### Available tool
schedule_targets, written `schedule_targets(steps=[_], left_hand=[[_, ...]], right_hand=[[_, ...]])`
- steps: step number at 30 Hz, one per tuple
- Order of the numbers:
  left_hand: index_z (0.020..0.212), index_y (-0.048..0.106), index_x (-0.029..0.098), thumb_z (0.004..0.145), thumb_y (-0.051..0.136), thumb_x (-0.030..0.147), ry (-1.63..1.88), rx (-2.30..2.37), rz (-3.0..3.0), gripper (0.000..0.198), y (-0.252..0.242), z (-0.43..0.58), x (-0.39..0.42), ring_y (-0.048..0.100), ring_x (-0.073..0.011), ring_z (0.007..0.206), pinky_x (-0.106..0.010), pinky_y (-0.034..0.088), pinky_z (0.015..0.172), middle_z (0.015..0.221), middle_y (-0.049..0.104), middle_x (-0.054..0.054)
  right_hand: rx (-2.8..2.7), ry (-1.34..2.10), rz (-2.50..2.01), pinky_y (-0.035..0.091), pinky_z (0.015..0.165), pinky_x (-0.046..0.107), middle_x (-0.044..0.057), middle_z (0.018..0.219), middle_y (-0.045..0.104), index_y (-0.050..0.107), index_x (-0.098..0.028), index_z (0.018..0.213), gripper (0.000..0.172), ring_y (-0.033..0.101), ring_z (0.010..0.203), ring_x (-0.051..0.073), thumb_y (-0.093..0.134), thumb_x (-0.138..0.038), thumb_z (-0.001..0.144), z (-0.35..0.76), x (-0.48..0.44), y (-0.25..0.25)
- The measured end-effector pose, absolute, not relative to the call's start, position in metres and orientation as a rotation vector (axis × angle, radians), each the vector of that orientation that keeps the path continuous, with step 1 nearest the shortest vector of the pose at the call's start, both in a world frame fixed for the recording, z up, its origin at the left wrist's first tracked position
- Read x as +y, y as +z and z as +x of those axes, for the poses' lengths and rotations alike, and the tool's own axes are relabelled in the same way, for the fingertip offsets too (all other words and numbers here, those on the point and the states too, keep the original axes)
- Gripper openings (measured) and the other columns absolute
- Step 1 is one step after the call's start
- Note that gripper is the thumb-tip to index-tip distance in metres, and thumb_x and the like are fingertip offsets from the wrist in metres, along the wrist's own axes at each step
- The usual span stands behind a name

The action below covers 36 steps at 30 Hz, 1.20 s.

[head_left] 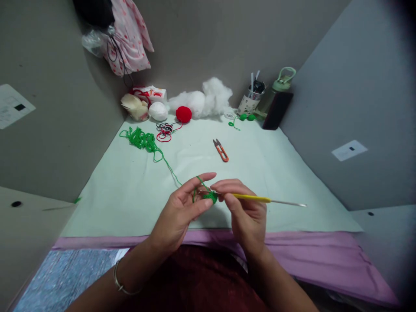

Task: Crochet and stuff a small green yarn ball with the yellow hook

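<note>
Between finger and thumb, my left hand [182, 208] pinches a small green crochet piece [210, 197]. Green yarn loops over its raised index finger and trails back to a loose heap of green yarn [139, 138] at the left of the table. My right hand [248, 212] is closed around a crochet hook [251, 197] with a yellow grip, whose spare metal end sticks out to the right. The hook's working tip meets the green piece; the exact stitch is too small to make out. Beyond my hands lie orange thread snips [221, 151].
At the back stand a red yarn ball [183, 114], a white yarn ball [158, 111], white stuffing [211, 99], a pen cup [250, 102], a green bottle [276, 93] and a dark phone [277, 110]. Small green pieces [247, 117] lie near the cup. Grey partitions enclose the table [276, 173].
</note>
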<state>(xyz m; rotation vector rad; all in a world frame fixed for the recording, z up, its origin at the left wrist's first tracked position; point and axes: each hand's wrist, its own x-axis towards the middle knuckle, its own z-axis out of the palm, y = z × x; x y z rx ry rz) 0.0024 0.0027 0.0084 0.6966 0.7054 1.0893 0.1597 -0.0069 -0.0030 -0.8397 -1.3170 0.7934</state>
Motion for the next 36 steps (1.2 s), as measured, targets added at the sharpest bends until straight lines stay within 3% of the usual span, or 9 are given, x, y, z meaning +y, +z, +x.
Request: schedule_targets(steps=[3, 8, 11, 13, 15, 18, 22, 29, 36], left_hand=[[0.123, 0.081, 0.029, 0.079, 0.091, 0.025, 1.131, 0.757, 0.735, 0.045, 0.005, 0.006, 0.001, 0.058, -0.0111, 0.086, -0.021, 0.047, 0.084, 0.089, 0.068, 0.001], [0.124, 0.080, 0.021, 0.079, 0.092, 0.029, 1.029, 0.693, 0.554, 0.048, 0.005, 0.002, 0.005, 0.041, -0.0049, 0.060, -0.022, 0.049, 0.079, 0.071, 0.057, 0.006], [0.115, 0.083, 0.018, 0.080, 0.090, 0.025, 0.979, 0.635, 0.443, 0.037, 0.007, -0.002, 0.009, 0.034, -0.0022, 0.054, -0.030, 0.054, 0.094, 0.064, 0.049, 0.009], [0.112, 0.084, 0.021, 0.079, 0.090, 0.022, 1.031, 0.641, 0.471, 0.034, 0.008, -0.002, 0.009, 0.044, -0.0038, 0.060, -0.032, 0.053, 0.098, 0.073, 0.058, 0.006], [0.113, 0.084, 0.025, 0.078, 0.091, 0.021, 1.081, 0.655, 0.569, 0.036, 0.007, 0.000, 0.006, 0.057, -0.0084, 0.075, -0.029, 0.051, 0.095, 0.085, 0.066, 0.002], [0.117, 0.083, 0.029, 0.081, 0.089, 0.024, 1.105, 0.701, 0.708, 0.037, 0.005, 0.004, 0.002, 0.060, -0.0129, 0.089, -0.024, 0.047, 0.085, 0.092, 0.069, 0.000], [0.119, 0.083, 0.029, 0.088, 0.082, 0.028, 1.113, 0.767, 0.777, 0.031, 0.004, 0.002, 0.002, 0.050, -0.0123, 0.079, -0.024, 0.038, 0.067, 0.088, 0.064, -0.001], [0.118, 0.082, 0.028, 0.086, 0.083, 0.027, 1.119, 0.810, 0.835, 0.032, 0.003, -0.005, 0.005, 0.055, -0.0138, 0.090, -0.025, 0.043, 0.085, 0.092, 0.063, -0.001], [0.124, 0.080, 0.029, 0.088, 0.079, 0.023, 1.133, 0.887, 0.988, 0.036, -0.003, -0.008, 0.005, 0.055, -0.0127, 0.086, -0.025, 0.044, 0.084, 0.092, 0.062, 0.000]], right_hand=[[-1.456, 0.615, -0.912, 0.060, 0.077, 0.037, 0.006, 0.098, 0.079, 0.080, -0.028, 0.110, 0.022, 0.072, 0.091, 0.021, 0.064, -0.016, 0.101, 0.156, -0.011, -0.008], [-1.640, 0.212, -0.938, 0.061, 0.078, 0.038, 0.007, 0.109, 0.079, 0.079, -0.032, 0.121, 0.037, 0.073, 0.095, 0.023, 0.068, -0.008, 0.095, 0.158, -0.015, -0.010], [-1.412, 0.516, -0.927, 0.057, 0.072, 0.035, 0.005, 0.094, 0.076, 0.081, -0.029, 0.109, 0.024, 0.069, 0.082, 0.019, 0.064, -0.014, 0.100, 0.162, -0.009, -0.006], [-1.241, 0.780, -0.888, 0.053, 0.065, 0.032, 0.003, 0.087, 0.072, 0.080, -0.026, 0.099, 0.016, 0.063, 0.070, 0.016, 0.065, -0.023, 0.102, 0.163, -0.004, -0.004], [-1.198, 0.933, -0.840, 0.052, 0.064, 0.030, 0.003, 0.087, 0.072, 0.080, -0.024, 0.095, 0.014, 0.062, 0.070, 0.015, 0.068, -0.029, 0.101, 0.161, -0.001, -0.005], [-1.218, 0.957, -0.854, 0.053, 0.073, 0.031, 0.004, 0.093, 0.076, 0.082, -0.025, 0.096, 0.012, 0.066, 0.083, 0.016, 0.071, -0.028, 0.099, 0.159, 0.001, -0.009], [-1.129, 1.014, -0.884, 0.052, 0.070, 0.030, 0.003, 0.090, 0.076, 0.081, -0.025, 0.098, 0.011, 0.064, 0.073, 0.014, 0.072, -0.031, 0.099, 0.159, 0.000, -0.009], [-1.057, 1.170, -0.797, 0.054, 0.066, 0.028, 0.003, 0.091, 0.079, 0.077, -0.023, 0.094, 0.018, 0.066, 0.070, 0.013, 0.066, -0.033, 0.103, 0.161, 0.003, -0.003], [-1.298, 0.965, -0.846, 0.057, 0.075, 0.031, 0.004, 0.099, 0.078, 0.078, -0.025, 0.104, 0.020, 0.070, 0.079, 0.014, 0.058, -0.024, 0.107, 0.166, -0.008, 0.001]])
